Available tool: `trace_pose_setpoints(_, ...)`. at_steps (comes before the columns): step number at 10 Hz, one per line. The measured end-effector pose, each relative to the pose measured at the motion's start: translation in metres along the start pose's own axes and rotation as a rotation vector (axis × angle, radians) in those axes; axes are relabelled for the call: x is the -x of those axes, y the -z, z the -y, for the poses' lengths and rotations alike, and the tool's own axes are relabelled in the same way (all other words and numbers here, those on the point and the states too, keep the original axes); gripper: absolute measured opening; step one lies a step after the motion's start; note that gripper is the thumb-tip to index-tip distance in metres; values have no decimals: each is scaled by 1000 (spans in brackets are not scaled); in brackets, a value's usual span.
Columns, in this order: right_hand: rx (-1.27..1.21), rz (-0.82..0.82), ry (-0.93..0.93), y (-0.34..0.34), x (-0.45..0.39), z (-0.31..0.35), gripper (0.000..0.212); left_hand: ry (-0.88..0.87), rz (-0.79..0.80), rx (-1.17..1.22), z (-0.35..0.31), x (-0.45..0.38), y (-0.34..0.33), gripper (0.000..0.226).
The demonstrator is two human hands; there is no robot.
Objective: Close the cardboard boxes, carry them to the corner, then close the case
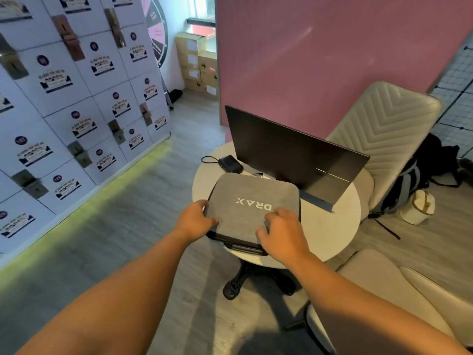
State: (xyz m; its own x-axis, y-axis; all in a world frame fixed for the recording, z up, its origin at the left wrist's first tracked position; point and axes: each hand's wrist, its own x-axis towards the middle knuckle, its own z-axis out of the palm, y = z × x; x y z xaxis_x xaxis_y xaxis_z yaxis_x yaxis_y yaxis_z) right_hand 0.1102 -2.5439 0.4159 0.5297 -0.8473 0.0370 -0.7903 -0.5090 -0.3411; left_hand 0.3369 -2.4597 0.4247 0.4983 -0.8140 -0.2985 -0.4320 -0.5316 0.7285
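One grey case (pixel 252 206), one laptop (pixel 294 155), two hands, one round table (pixel 332 231), one backpack (pixel 409 183).

**One head-worn camera, looking forward and down**

A single wide-angle view comes from the person's head, tilted down over both outstretched forearms. It sits close above the round bench (pixel 330 226), whose top fills the middle of the frame, with the grey case (pixel 245 201) just below centre. The left hand (pixel 195 217) and right hand (pixel 281 233) reach in from the bottom edge. The lens bends straight lines near the borders: the locker wall (pixel 76 98) leans at left, the pink partition (pixel 332 60) rises ahead, and cardboard boxes (pixel 195 62) stand far off in the corner.
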Motion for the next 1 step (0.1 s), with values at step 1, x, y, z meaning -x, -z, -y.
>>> trace_pose_setpoints(1, -207, 74, -9, 10, -4, 31, 39, 18, -85, 53, 0, 6, 18, 62)
